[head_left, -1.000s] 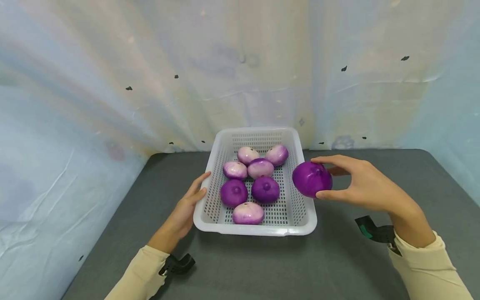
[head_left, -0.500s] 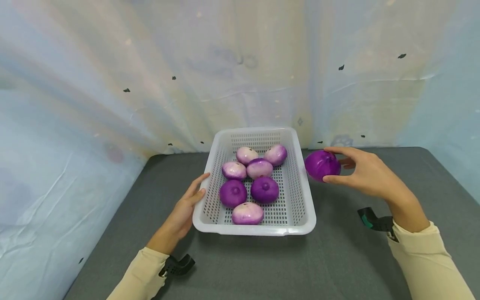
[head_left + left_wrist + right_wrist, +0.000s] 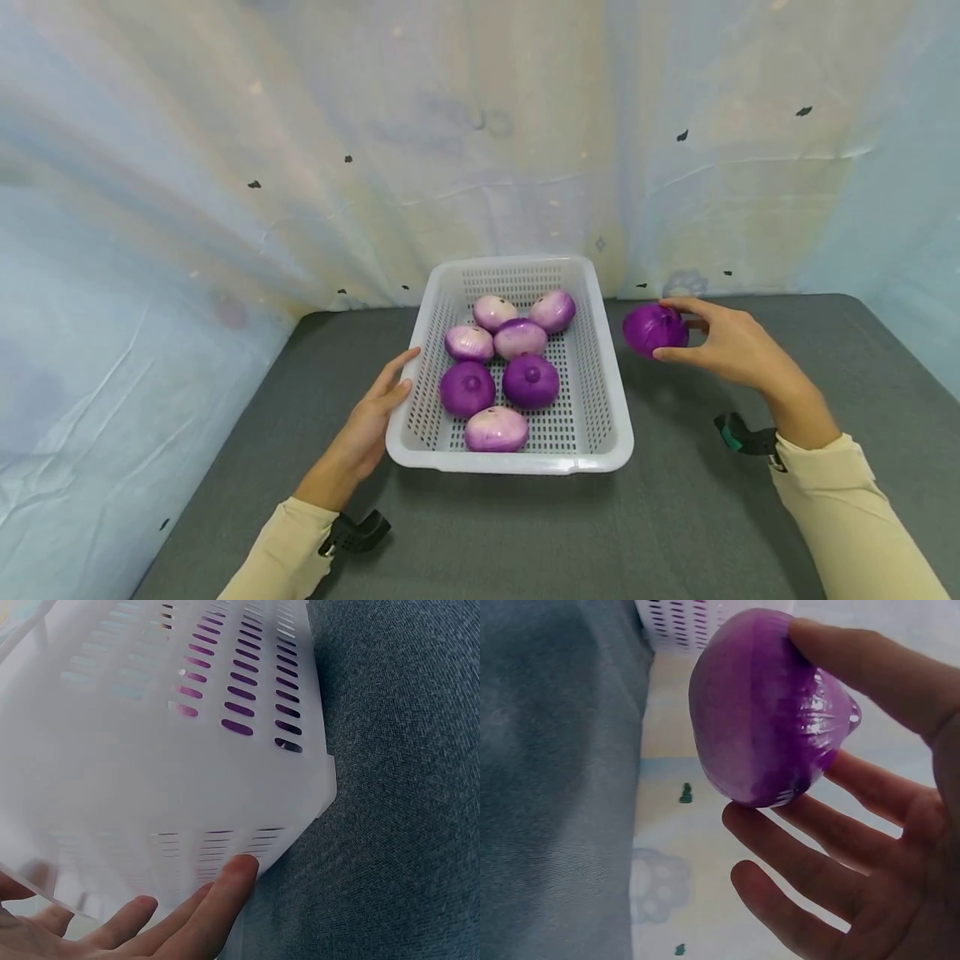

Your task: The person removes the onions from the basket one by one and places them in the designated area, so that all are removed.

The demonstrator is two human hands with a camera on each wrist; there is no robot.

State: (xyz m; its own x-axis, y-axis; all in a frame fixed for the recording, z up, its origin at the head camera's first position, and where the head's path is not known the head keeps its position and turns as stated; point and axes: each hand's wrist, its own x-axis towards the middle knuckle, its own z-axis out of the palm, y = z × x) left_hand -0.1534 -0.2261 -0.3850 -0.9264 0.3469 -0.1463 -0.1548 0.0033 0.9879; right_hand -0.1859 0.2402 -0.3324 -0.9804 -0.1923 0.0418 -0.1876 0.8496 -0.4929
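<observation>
A white perforated basket (image 3: 510,463) stands on the dark cloth, with several purple and pale purple-white onions (image 3: 531,382) inside. At its left side, my left hand (image 3: 367,429) touches the outer wall and rim with fairly straight fingers. The left wrist view shows those fingertips (image 3: 240,866) against the basket's outside wall (image 3: 135,780). To the right of the basket, my right hand (image 3: 727,346) holds one deep purple onion (image 3: 652,330) above the cloth, pinched between thumb and fingers. Up close in the right wrist view, the held onion (image 3: 757,712) has a glossy skin and pointed tip.
Dark grey cloth (image 3: 525,542) covers the tabletop around the basket. A pale patterned curtain (image 3: 480,150) hangs right behind the table's back edge and along the left side. Black bands (image 3: 356,533) sit at both wrists.
My right hand has moved away from the basket's right rim with the onion, rightward and toward the back. My left hand and the basket stay where they were.
</observation>
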